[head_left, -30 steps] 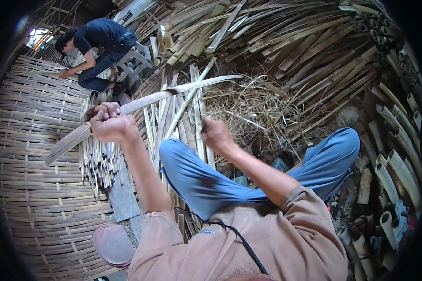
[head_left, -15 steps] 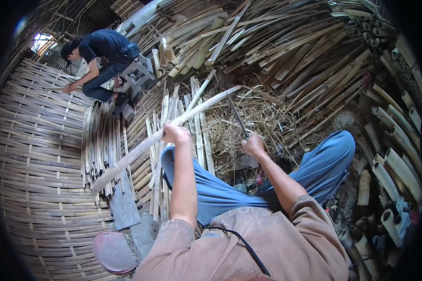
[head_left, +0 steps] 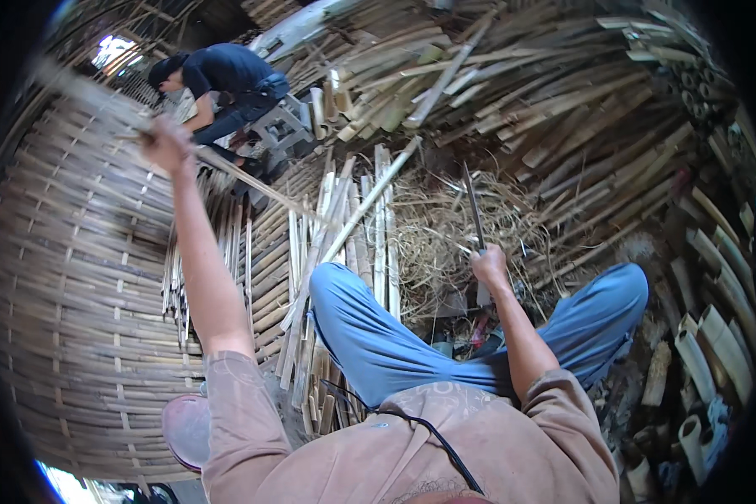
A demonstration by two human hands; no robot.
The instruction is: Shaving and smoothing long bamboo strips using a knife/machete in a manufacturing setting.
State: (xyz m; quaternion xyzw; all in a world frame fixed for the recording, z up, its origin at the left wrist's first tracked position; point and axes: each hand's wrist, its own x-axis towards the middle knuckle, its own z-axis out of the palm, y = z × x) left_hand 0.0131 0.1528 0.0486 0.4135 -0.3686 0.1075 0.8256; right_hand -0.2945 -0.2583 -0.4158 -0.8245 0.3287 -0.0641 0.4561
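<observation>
My left hand (head_left: 168, 145) is stretched out to the far left, smeared by motion, closed around a long bamboo strip (head_left: 256, 183). The strip slants across the view, its upper left part badly blurred. Closer to my body, my right hand (head_left: 490, 266) grips a long narrow-bladed knife (head_left: 474, 206) by the handle, blade pointing up and away from me. Below the blade and around it lies a heap of curly bamboo shavings (head_left: 433, 227). Several split bamboo strips (head_left: 380, 214) lie side by side left of the heap, beyond my left knee.
A co-worker in dark clothes (head_left: 235, 71) crouches at the far left by a grey concrete block (head_left: 284, 126). A woven bamboo panel (head_left: 76, 277) fills the left side. Split bamboo (head_left: 554, 101) is piled at the back; cut bamboo tubes (head_left: 722, 336) line the right.
My left hand has swung far left and away from me, taking the bamboo strip off the knife's side. My right hand stays low with the knife. The view has shifted somewhat.
</observation>
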